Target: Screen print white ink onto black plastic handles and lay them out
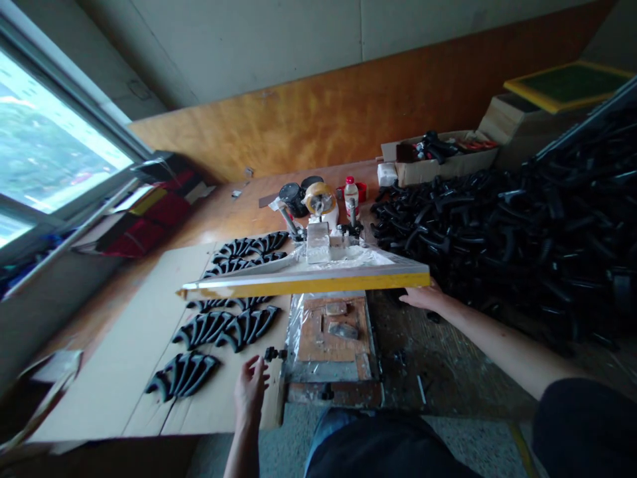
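Observation:
A yellow-edged printing screen frame (303, 281) is tilted up over a wooden jig base (332, 332) wrapped partly in clear plastic. My right hand (423, 296) reaches under the frame's right corner, next to a big heap of black plastic handles (522, 232); what it touches is hidden. My left hand (250, 392) hovers with fingers apart over the cardboard sheet (114, 372), beside the jig's black knob (271, 354). Rows of black handles (223, 328) lie laid out on that cardboard, the closest group (182, 375) just left of my left hand.
Behind the frame stand a tape roll (319, 197), a small white bottle with a red cap (351, 192) and dark tins. A cardboard box (438, 162) of parts sits at the back right, another framed screen (567, 85) above it. A window (44, 146) is on the left.

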The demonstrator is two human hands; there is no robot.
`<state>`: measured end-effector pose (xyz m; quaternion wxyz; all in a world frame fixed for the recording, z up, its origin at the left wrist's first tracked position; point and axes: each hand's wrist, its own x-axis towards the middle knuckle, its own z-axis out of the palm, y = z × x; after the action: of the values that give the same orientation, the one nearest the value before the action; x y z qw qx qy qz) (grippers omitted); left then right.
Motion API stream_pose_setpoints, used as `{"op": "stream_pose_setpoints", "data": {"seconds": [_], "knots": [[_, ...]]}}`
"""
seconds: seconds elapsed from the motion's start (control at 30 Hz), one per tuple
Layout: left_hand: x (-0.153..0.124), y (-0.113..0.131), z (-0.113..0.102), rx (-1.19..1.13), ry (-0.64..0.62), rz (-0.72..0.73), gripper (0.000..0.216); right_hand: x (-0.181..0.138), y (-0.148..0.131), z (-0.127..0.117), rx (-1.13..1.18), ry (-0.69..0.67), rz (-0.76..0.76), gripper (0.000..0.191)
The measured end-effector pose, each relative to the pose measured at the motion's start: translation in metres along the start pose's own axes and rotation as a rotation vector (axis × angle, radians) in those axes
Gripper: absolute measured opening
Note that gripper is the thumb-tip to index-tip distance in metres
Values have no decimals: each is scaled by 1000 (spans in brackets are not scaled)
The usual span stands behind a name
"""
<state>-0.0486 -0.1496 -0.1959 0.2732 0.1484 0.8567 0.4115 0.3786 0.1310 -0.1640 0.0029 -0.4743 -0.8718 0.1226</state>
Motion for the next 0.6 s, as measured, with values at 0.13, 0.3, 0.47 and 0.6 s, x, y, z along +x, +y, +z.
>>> {"op": "stream_pose_setpoints", "data": {"seconds": [0.13,0.3,0.47,0.6], "knots": [[0,9,4,-25,-25,75,64,-22,14,10,104,29,-13,53],[17,23,5,-61,-66,162,56,-40,4,2,169,377,158,60],[34,43,3,-104,-163,246,48,-38,-100,6,413,452,-70,41],[39,62,4,-91,-254,285,43,-19,-185,36,293,248,-339,42]]}}
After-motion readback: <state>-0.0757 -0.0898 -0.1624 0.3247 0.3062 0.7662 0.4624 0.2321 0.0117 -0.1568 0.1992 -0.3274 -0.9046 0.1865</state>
